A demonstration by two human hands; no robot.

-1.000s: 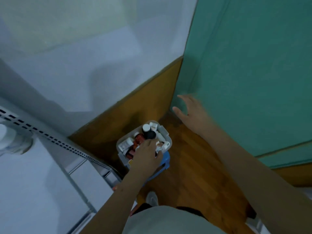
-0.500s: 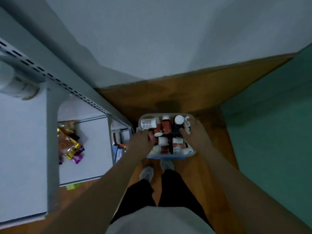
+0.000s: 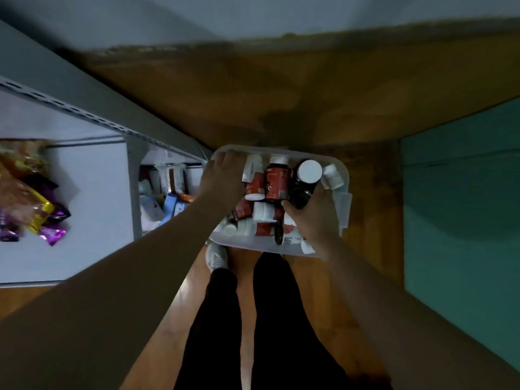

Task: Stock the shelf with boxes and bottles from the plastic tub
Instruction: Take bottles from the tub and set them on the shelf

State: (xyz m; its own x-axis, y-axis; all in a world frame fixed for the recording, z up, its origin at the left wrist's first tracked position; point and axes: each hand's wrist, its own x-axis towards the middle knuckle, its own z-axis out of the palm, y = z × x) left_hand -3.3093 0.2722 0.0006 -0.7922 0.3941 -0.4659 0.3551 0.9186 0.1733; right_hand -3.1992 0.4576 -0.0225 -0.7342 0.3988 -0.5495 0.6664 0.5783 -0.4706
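Wooden floorboards [image 3: 365, 209] run under me, with a grey wall ahead and a teal panel [image 3: 461, 192] off past my right hand. Between my two hands sits the clear plastic tub [image 3: 344, 175], crammed with bottles lying every way, so nothing comes out without a bit of digging

My left hand [image 3: 225, 175] rests at the tub's far-left corner, fingers curled down over the rim; I judge it is there to steady the tub, though whether those fingers also hold something inside I cannot tell. My right hand [image 3: 315, 218] is down in the near-right part of the tub, thumb and fingers wrapped round the lower end of a dark bottle with a round white cap [image 3: 308, 178], which points away from me. That looks to me like the pick for the next trip to the shelf

Just left of that bottle, between my hands, lie two red-labelled bottles with white caps [image 3: 277, 181], and a small white bottle [image 3: 332, 177] leans against the wall beyond my right fingertips

Out past my left hand stands the grey metal shelf unit [image 3: 92, 192]. Its white board carries shiny gold and purple packets [image 3: 33, 209], and a lower level nearer my left wrist shows small boxes [image 3: 168, 192], blurred. Most of the tub's load is not yet shelved
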